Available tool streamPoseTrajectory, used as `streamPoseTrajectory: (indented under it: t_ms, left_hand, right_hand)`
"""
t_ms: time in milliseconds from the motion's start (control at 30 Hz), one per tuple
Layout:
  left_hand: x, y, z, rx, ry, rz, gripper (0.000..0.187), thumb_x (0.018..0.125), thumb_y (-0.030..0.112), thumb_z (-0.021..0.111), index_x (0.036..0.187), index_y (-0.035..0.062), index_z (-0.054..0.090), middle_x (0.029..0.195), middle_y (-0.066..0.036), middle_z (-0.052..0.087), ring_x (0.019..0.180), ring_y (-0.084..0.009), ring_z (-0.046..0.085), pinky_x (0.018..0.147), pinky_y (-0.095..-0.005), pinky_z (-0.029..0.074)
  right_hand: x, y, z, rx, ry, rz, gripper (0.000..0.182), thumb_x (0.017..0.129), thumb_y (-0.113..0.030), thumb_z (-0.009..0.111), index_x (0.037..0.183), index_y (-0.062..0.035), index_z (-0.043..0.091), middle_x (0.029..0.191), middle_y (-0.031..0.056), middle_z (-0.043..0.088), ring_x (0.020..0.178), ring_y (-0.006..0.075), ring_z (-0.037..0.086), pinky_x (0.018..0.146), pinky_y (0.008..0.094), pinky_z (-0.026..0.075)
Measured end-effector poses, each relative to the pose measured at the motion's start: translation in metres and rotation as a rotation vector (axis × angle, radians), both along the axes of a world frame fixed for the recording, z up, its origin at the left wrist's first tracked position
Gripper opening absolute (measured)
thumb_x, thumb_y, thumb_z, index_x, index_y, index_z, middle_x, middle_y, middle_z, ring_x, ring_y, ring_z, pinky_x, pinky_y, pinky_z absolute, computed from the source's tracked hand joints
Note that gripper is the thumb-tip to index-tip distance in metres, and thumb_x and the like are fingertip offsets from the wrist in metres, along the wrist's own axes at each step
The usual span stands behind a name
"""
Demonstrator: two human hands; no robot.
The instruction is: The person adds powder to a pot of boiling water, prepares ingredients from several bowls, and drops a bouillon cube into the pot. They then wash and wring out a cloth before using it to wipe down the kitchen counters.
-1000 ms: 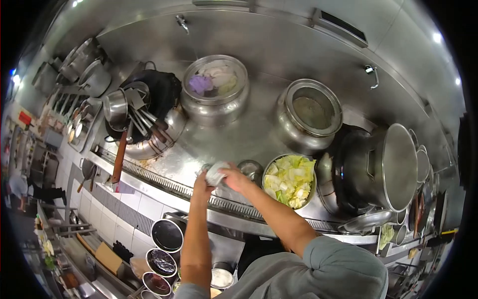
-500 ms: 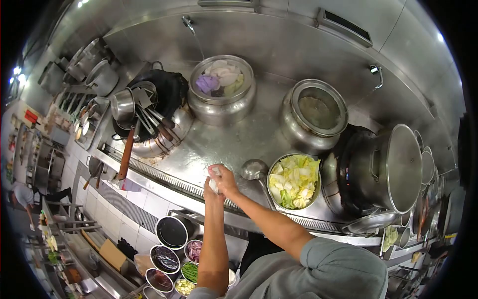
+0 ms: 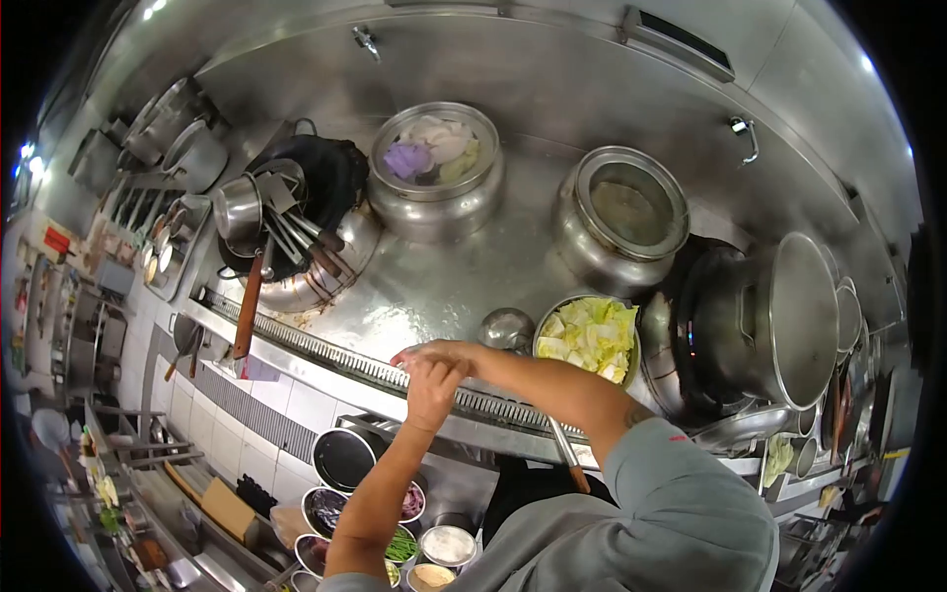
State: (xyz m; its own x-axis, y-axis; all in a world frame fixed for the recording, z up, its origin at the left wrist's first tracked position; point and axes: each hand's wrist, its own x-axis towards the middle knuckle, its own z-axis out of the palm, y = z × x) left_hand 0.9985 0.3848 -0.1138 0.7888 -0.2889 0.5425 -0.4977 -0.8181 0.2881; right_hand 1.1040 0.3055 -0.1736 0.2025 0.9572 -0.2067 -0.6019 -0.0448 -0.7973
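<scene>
Over the front edge of the steel counter (image 3: 375, 308), my left hand (image 3: 434, 387) and my right hand (image 3: 441, 356) are clasped against each other. The left fingers curl over the right hand, whose fingertips point left. Whatever lies between the palms is hidden. Just right of them a ladle (image 3: 506, 329) rests on the counter, its handle passing under my right forearm. Beside it stands a metal bowl (image 3: 639, 367) full of cut cabbage (image 3: 589, 338).
Behind are a pot (image 3: 434, 212) of white, purple and green pieces and a pot of liquid (image 3: 602, 247). A large stockpot (image 3: 804, 326) stands right; a wok (image 3: 335, 178) with pans and ladles, left. Ingredient containers (image 3: 347, 459) sit below. Two wall taps (image 3: 366, 41) overhang the counter.
My hands have turned and come closer together; the whitish stuff seen between them is now hidden. My left elbow has swung outward, uncovering containers below. The left tap's thin stream no longer shows.
</scene>
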Motion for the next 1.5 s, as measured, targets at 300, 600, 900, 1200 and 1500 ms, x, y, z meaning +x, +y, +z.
streamPoseTrajectory:
  t_ms: [300,600,900,1200,1500]
  left_hand:
    - [-0.006,-0.014,-0.06,0.522,0.093,-0.321,0.022,0.081,0.018,0.061,0.102,0.0134,0.07,0.089,-0.002,0.065,0.087,-0.0219,0.064,0.082,-0.0409,0.051]
    - [-0.1,-0.082,0.055,0.107,0.327,-0.464,0.02,0.082,0.004,0.061,0.101,0.0014,0.067,0.098,-0.018,0.061,0.093,-0.0338,0.058,0.087,-0.0428,0.046]
    - [-0.157,-0.292,0.087,-0.257,0.431,-0.282,0.039,0.099,0.019,0.051,0.13,-0.0029,0.048,0.128,-0.024,0.049,0.121,-0.0387,0.045,0.106,-0.0483,0.032]
    - [-0.174,-0.324,0.085,-0.096,0.49,-0.219,0.022,0.09,0.005,0.059,0.111,-0.0013,0.061,0.112,-0.019,0.054,0.106,-0.0358,0.054,0.092,-0.0458,0.043]
    - [-0.202,-0.34,0.102,0.06,0.525,-0.23,0.022,0.084,0.002,0.063,0.105,0.0033,0.067,0.102,-0.018,0.058,0.094,-0.0354,0.06,0.079,-0.0406,0.05]
  right_hand:
    - [-0.005,0.041,-0.032,-0.418,-0.846,-0.032,0.041,0.095,-0.04,0.058,0.128,-0.0155,0.055,0.102,0.0047,0.062,0.085,0.0172,0.063,0.069,0.0355,0.056]
    - [-0.1,-0.076,0.004,0.075,0.318,-0.088,0.047,0.094,-0.037,0.06,0.136,-0.0173,0.05,0.107,0.0055,0.061,0.086,0.0187,0.064,0.065,0.0359,0.057]
    - [-0.319,-0.534,0.067,-0.073,-0.084,-0.611,0.062,0.079,-0.017,0.077,0.135,-0.0065,0.052,0.142,0.0105,0.046,0.138,0.0216,0.031,0.11,0.0343,0.033]
    - [-0.505,-0.85,0.071,-1.055,0.008,-2.469,0.058,0.083,-0.024,0.074,0.133,-0.0069,0.053,0.118,0.0176,0.062,0.101,0.0275,0.063,0.088,0.0382,0.052]
    - [-0.412,-1.004,-0.126,-2.615,-1.325,-0.943,0.058,0.088,-0.02,0.049,0.144,-0.0083,0.04,0.13,0.0276,0.052,0.125,0.0492,0.045,0.097,0.0584,0.043]
